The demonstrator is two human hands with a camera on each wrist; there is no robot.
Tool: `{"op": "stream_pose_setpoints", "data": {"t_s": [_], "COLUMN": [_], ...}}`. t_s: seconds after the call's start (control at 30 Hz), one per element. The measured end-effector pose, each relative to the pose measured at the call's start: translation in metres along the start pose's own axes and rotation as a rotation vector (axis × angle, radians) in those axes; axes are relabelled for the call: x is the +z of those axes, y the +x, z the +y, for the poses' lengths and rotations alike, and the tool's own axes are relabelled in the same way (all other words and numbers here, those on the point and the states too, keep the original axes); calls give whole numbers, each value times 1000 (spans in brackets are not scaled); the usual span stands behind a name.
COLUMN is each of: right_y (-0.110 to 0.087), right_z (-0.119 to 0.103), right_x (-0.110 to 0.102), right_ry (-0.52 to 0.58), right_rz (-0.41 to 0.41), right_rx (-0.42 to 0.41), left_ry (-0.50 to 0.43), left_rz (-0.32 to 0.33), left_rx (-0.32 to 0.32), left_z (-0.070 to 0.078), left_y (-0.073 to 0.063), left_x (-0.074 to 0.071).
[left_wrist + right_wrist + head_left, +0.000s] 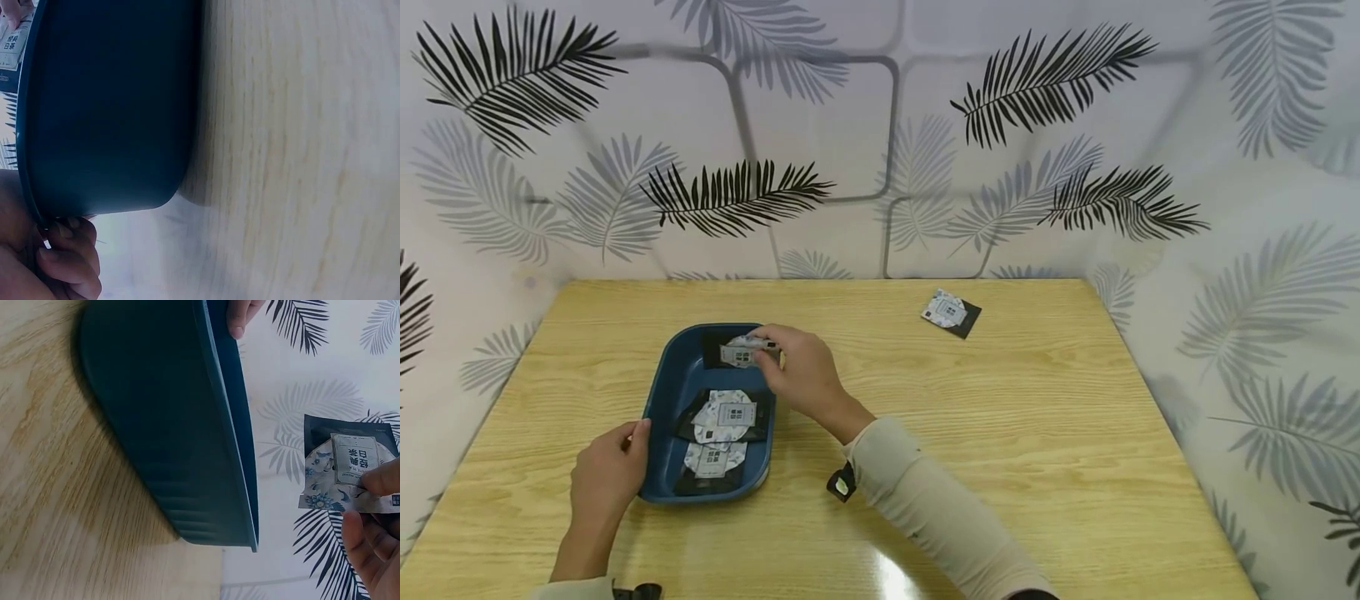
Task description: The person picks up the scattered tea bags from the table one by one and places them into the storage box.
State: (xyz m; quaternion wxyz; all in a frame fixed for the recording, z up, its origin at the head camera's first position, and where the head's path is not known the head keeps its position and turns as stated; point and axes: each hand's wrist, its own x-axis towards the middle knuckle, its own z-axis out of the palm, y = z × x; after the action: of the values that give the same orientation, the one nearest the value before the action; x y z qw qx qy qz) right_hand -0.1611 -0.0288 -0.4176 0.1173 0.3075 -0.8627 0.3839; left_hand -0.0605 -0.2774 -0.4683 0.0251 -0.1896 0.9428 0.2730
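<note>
A dark blue plastic basin (658, 417) stands on the left part of the table. My left hand (608, 471) pinches its rim at the near left side; in the left wrist view, curled fingers (72, 259) grip the edge. Over the basin's far right corner, my right hand (805, 371) pinches a flat tea packet (350, 465) with a floral print and a dark border. Inside the basin lie a few more such packets, one tea packet (726, 417) overlapping another packet (711, 462).
Another tea packet (951, 312) lies by itself near the table's back edge, right of the middle. The wood-grain table (1000, 417) meets a leaf-patterned cloth backdrop (850, 125) behind it. A small black object (842, 483) shows beside the right sleeve.
</note>
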Motion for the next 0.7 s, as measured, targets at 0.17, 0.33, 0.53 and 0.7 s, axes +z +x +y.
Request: {"op": "stream_pose_setpoints", "data": {"t_s": [0.17,0.33,0.53,0.7], "right_y": [1,0,-2,-3], "right_z": [2,6,10,12], "right_x": [10,22,29,34], "right_ry": [6,23,23,-8], "right_rz": [-45,-108,-145,-261], "right_rx": [-18,-29,-70,-92], "left_ry": [7,0,-5,-8], "left_rz": [1,13,26,25], "left_rx": [6,19,26,19], "left_z": [-1,-2,-2,0], "left_y": [0,0,-2,-2], "left_x": [1,1,2,0]}}
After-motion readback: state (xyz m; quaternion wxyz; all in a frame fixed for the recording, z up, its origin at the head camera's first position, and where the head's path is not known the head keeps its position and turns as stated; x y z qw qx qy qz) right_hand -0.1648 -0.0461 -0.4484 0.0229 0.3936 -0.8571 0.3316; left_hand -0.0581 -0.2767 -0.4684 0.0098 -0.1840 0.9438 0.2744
